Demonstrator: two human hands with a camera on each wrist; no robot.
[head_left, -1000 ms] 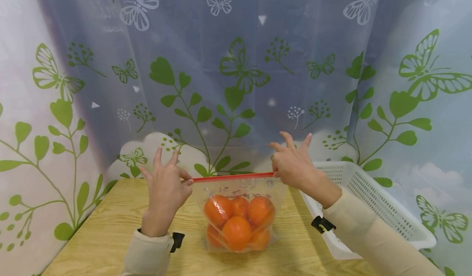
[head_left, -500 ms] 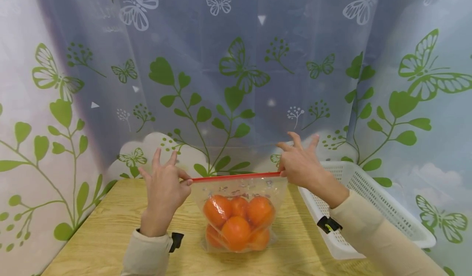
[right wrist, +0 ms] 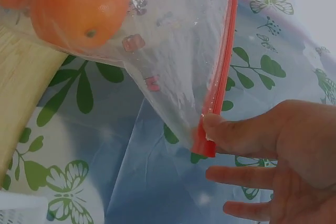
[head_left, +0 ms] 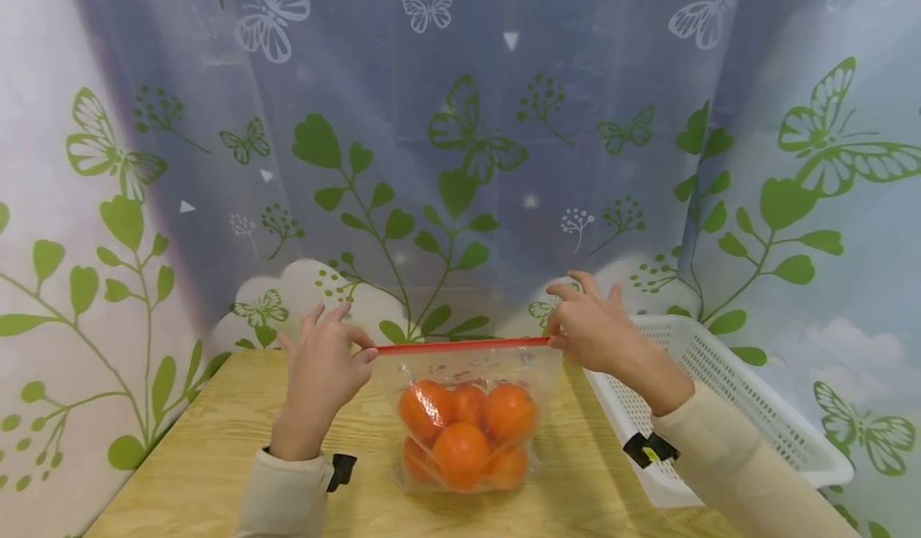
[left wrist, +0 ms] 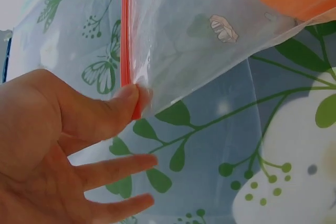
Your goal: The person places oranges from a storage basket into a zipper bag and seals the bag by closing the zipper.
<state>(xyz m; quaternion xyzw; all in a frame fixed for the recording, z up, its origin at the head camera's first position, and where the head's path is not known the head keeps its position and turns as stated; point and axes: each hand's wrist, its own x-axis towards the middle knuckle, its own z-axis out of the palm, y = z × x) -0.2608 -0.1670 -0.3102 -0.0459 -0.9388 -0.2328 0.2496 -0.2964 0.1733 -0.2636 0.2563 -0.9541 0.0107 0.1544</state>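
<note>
A clear zip bag point(head_left: 460, 366) with a red strip along its top stands upright on the wooden table, several oranges point(head_left: 462, 452) inside it. My left hand point(head_left: 322, 386) pinches the left end of the red strip point(left wrist: 126, 40) between thumb and index finger, its other fingers spread. At the opposite end, my right hand point(head_left: 596, 332) pinches the strip's right corner. In the right wrist view the thumb point(right wrist: 231, 132) presses on the red end, and the remaining fingers extend away from the bag. The strip is stretched nearly straight between both hands.
A white perforated plastic basket point(head_left: 755, 410) stands at the right of the table point(head_left: 209, 442), partly behind the right forearm. Behind and on both sides hangs a curtain point(head_left: 374, 82) printed with butterflies and leaves.
My right hand has slid rightward along the red strip to its end. The left hand keeps its pinch, its raised fingers now lower. The oranges stay in place.
</note>
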